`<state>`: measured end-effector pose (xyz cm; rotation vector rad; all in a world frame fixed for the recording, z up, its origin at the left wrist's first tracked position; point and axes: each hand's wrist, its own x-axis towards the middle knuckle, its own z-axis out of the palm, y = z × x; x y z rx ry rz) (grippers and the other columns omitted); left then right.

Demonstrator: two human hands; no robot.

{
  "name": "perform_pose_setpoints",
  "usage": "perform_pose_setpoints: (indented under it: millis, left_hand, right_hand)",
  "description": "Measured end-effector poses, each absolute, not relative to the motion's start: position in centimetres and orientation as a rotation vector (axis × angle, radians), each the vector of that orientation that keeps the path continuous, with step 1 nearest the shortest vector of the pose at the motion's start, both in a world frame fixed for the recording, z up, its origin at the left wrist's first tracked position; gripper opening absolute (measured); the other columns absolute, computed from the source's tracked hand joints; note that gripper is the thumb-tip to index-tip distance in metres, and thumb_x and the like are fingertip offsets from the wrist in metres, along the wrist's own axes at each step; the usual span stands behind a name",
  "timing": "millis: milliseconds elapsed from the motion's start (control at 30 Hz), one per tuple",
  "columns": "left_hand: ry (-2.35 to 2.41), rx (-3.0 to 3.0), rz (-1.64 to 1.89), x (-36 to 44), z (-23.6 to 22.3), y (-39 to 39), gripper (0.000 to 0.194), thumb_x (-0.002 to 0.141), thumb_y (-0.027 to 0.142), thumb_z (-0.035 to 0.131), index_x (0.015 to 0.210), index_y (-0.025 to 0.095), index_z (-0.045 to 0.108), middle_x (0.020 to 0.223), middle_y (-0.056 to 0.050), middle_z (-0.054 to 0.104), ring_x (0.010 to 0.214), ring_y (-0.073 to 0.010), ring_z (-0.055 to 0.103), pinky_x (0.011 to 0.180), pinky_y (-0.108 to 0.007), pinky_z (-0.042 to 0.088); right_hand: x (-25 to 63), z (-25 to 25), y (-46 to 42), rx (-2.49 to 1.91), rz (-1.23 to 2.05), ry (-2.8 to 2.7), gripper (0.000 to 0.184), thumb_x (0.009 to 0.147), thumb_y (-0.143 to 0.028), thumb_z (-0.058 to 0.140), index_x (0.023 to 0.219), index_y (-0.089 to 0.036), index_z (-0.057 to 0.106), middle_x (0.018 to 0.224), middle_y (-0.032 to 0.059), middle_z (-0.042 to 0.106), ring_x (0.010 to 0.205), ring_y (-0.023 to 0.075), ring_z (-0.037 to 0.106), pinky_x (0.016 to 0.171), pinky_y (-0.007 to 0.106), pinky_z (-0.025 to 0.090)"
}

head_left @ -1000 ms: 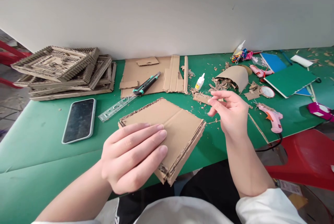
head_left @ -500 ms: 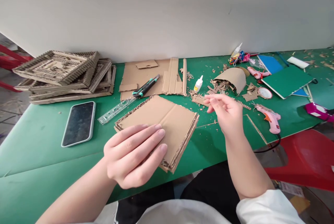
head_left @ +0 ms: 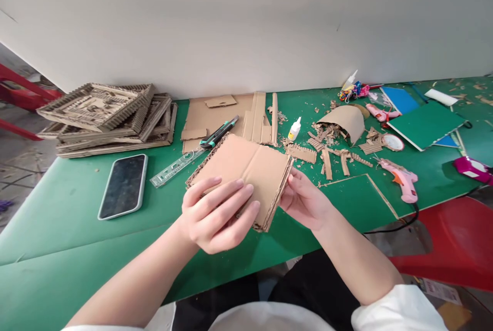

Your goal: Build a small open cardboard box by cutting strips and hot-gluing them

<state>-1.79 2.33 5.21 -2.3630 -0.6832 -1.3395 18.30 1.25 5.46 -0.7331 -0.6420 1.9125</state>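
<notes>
Above the green table I hold a tilted cardboard panel (head_left: 265, 166) with layered, corrugated edges and a crease across its face. My left hand (head_left: 221, 213) grips its near left side, fingers lying over the top face and the thumb hidden beneath. At the right edge, my right hand (head_left: 304, 197) has its thumb and fingers closed on the panel, with some fingertips hidden behind it. Just beyond the panel lie a black and teal utility knife (head_left: 219, 133) and a clear ruler (head_left: 177, 167). A small white glue bottle (head_left: 295, 129) stands upright further back.
Stacked corrugated frames (head_left: 103, 115) and a phone (head_left: 123, 187) are on the left. Flat cardboard sheets (head_left: 196, 115) lie behind. To the right are cardboard scraps (head_left: 327, 164), a curved cardboard piece (head_left: 346, 121), a pink glue gun (head_left: 400, 179), a green board (head_left: 427, 121) and a red stool (head_left: 454, 243).
My right hand has come down and left from above the table to take hold of the panel's right edge. My left hand and the panel have shifted slightly right and up in view.
</notes>
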Motion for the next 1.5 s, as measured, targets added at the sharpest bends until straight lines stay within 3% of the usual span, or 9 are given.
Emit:
perform_pose_setpoints:
  millis: [200, 267, 367, 533, 667, 833, 933, 1133, 1500]
  left_hand:
    - [-0.415, -2.176, -1.249, -0.4, 5.8, 2.9, 0.013, 0.081, 0.015, 0.057, 0.085, 0.026, 0.064, 0.090, 0.001, 0.070, 0.091, -0.0150, 0.064, 0.098, -0.038, 0.044]
    - [-0.374, -2.261, -1.199, -0.6, 5.7, 2.8, 0.008, 0.084, 0.032, 0.060, 0.089, 0.027, 0.065, 0.097, 0.000, 0.069, 0.100, -0.0180, 0.062, 0.109, -0.045, 0.035]
    - [-0.383, -2.358, -1.310, -1.2, 5.4, 2.9, 0.036, 0.086, 0.059, 0.049, 0.099, 0.028, 0.064, 0.111, -0.004, 0.064, 0.115, -0.0223, 0.057, 0.114, -0.049, 0.030]
    - [-1.157, -2.545, -2.067, -2.0, 5.2, 4.5, 0.050, 0.084, 0.045, 0.060, 0.130, 0.031, 0.047, 0.138, -0.007, 0.048, 0.130, -0.0270, 0.045, 0.105, -0.045, 0.042]
    - [-1.795, -2.959, -2.280, -2.4, 5.5, 5.5, 0.043, 0.083, 0.046, 0.061, 0.120, 0.026, 0.053, 0.133, -0.009, 0.054, 0.118, -0.0260, 0.056, 0.093, -0.038, 0.051]
    - [-2.055, -3.215, -1.594, -2.6, 6.9, 5.3, 0.032, 0.074, 0.047, 0.071, 0.087, 0.019, 0.068, 0.079, -0.003, 0.068, 0.074, -0.0151, 0.061, 0.064, -0.024, 0.048]
    - [-2.008, -3.289, -1.298, -2.6, 7.6, 4.9, 0.030, 0.077, 0.049, 0.067, 0.076, 0.018, 0.069, 0.076, -0.001, 0.068, 0.071, -0.0132, 0.059, 0.061, -0.022, 0.045]
    - [-2.009, -3.342, -1.032, -2.0, 8.1, 4.0, 0.030, 0.085, 0.048, 0.056, 0.081, 0.020, 0.066, 0.076, 0.002, 0.066, 0.069, -0.0107, 0.055, 0.061, -0.020, 0.042]
    - [-2.127, -3.293, -0.806, -0.9, 7.3, 3.6, 0.034, 0.089, 0.050, 0.045, 0.078, 0.020, 0.058, 0.065, 0.004, 0.053, 0.059, -0.0098, 0.043, 0.051, -0.021, 0.033]
  right_hand:
    - [18.8, 5.6, 1.7, -0.688, 1.872, -0.641, 0.036, 0.059, -0.037, 0.084, 0.090, -0.025, 0.071, 0.083, -0.0026, 0.075, 0.072, 0.0099, 0.068, 0.068, 0.020, 0.055]
    - [19.2, 5.7, 1.9, -0.664, 1.850, -0.671, 0.032, 0.060, -0.036, 0.084, 0.088, -0.024, 0.072, 0.082, -0.0032, 0.075, 0.071, 0.0091, 0.068, 0.067, 0.019, 0.055]
    - [19.9, 5.8, 2.1, -0.620, 1.817, -0.758, 0.025, 0.061, -0.034, 0.084, 0.081, -0.024, 0.073, 0.075, -0.0049, 0.074, 0.068, 0.0073, 0.067, 0.063, 0.017, 0.053]
    - [20.5, 5.8, 2.1, -0.625, 1.806, -0.935, 0.017, 0.065, -0.034, 0.082, 0.078, -0.026, 0.074, 0.072, -0.0045, 0.072, 0.063, 0.0065, 0.064, 0.059, 0.017, 0.050]
    - [20.2, 5.5, 2.0, -0.693, 1.892, -1.004, 0.021, 0.062, -0.034, 0.083, 0.078, -0.025, 0.074, 0.075, -0.0037, 0.072, 0.068, 0.0069, 0.064, 0.063, 0.017, 0.049]
    - [19.9, 5.0, 2.3, -0.800, 1.954, -0.990, 0.028, 0.061, -0.036, 0.084, 0.084, -0.024, 0.074, 0.080, -0.0031, 0.072, 0.072, 0.0073, 0.064, 0.067, 0.018, 0.049]
    - [19.9, 4.9, 2.3, -0.885, 1.958, -0.943, 0.031, 0.061, -0.039, 0.083, 0.085, -0.023, 0.072, 0.081, -0.0020, 0.071, 0.071, 0.0091, 0.064, 0.064, 0.020, 0.049]
    - [19.3, 5.0, 2.2, -0.994, 1.874, -0.960, 0.034, 0.075, -0.052, 0.068, 0.091, -0.022, 0.070, 0.087, 0.0015, 0.072, 0.076, 0.0126, 0.065, 0.070, 0.024, 0.050]
    - [18.9, 3.5, 2.4, -1.133, 1.583, -1.308, 0.042, 0.084, -0.062, 0.049, 0.092, -0.023, 0.062, 0.078, -0.0020, 0.060, 0.070, 0.0099, 0.054, 0.063, 0.023, 0.041]
